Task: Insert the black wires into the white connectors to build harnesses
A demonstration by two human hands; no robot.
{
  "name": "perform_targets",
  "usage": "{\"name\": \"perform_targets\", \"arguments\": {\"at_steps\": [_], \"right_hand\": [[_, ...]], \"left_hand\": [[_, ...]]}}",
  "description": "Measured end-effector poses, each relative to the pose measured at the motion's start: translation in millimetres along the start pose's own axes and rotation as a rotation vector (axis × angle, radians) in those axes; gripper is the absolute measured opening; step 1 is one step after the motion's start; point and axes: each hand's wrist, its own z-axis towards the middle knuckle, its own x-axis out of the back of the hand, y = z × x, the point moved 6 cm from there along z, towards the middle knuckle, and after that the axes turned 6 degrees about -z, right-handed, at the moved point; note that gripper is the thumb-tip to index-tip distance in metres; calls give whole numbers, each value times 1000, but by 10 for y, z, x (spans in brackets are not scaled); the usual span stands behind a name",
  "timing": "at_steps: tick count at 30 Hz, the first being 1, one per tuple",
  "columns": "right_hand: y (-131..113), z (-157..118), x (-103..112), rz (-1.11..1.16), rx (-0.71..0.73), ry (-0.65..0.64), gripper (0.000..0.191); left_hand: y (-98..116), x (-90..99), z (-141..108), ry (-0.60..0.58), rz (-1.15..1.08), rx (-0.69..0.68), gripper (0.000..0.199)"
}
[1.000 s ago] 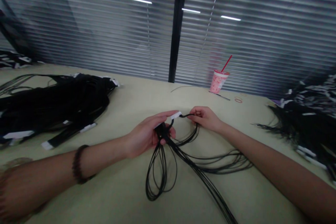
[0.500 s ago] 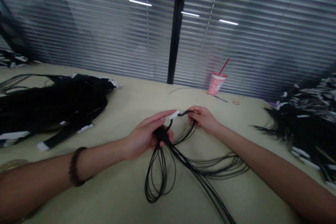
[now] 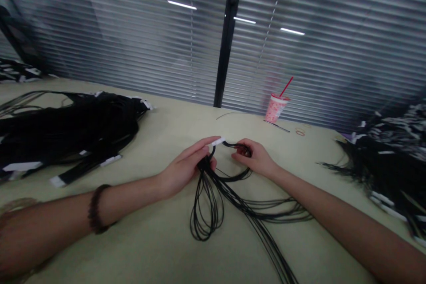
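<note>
My left hand (image 3: 189,166) grips a bundle of thin black cables (image 3: 229,193) near its gathered end, thumb and fingers closed around it. At my left fingertips sits a white connector (image 3: 218,141), with dark wires leaving both its ends. My right hand (image 3: 254,155) is curled around a loop of the same cables to the right of the connector. A narrow loop of cable hangs below my left hand, and other strands sweep right under my right forearm and down to the lower edge of the view.
Black cables with white connectors lie in a pile (image 3: 83,128) at the left and another pile (image 3: 396,164) at the right. Towards the blinds stand a pink cup with a red straw (image 3: 276,107), a pen (image 3: 278,126) and rubber bands (image 3: 300,132).
My right hand has gathered the strands into a rounder loop and its fingers have curled further around them. The hanging loop below my left hand has become narrower and shorter.
</note>
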Motion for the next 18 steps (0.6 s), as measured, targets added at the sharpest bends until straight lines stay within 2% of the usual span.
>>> {"name": "perform_targets", "arguments": {"at_steps": [3, 5, 8, 10, 12, 14, 16, 18], "right_hand": [[-29, -6, 37, 54, -4, 27, 32], [-97, -20, 116, 98, 11, 107, 35], [-355, -107, 280, 29, 123, 308, 28], [-618, -200, 321, -68, 251, 370, 21], [-873, -285, 285, -196, 368, 336, 16], [-1065, -355, 232, -430, 459, 315, 8], [-1154, -388, 175, -720, 513, 306, 2], [-1140, -381, 121, -911, 526, 264, 6]], "left_hand": [[-4, 1, 5, 11, -12, 3, 41], [-3, 5, 8, 14, -15, -12, 40], [-11, 14, 13, 13, -14, -29, 38], [-24, 16, 17, 6, -16, -25, 38], [-31, 19, 21, 1, -29, -28, 37], [-31, 19, 20, 1, -34, -36, 36], [-30, 22, 17, 6, -25, -41, 36], [-34, 27, 14, 10, -4, -41, 37]]}}
